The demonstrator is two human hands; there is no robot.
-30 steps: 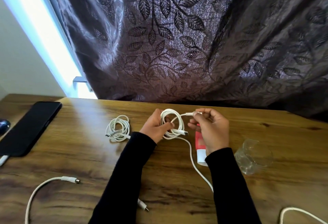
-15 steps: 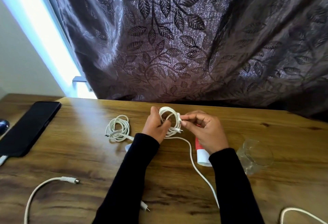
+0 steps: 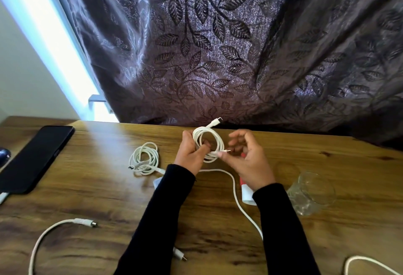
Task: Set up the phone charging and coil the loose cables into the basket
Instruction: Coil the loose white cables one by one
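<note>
My left hand (image 3: 190, 154) grips a coiled white cable (image 3: 216, 141) held upright above the wooden table (image 3: 109, 187); one plug sticks up from the coil's top. My right hand (image 3: 246, 161) pinches the coil's other plug end at its lower right. A second coiled white cable (image 3: 145, 159) lies flat on the table to the left. A black phone (image 3: 35, 158) lies at the far left with a white plug at its near end. A loose white cable (image 3: 237, 200) runs between my forearms. No basket is in view.
A clear glass (image 3: 310, 194) lies on its side right of my right arm. A red-and-white tube (image 3: 246, 192) sits under my right wrist. Another loose white cable (image 3: 56, 229) curves at the near left, one more (image 3: 366, 262) at the near right. A dark leaf-patterned curtain (image 3: 218, 45) hangs behind.
My right hand has wrapped the cable end around the coil and now pinches the lower plug. One plug now sticks up from the coil's top. The coil has risen slightly.
</note>
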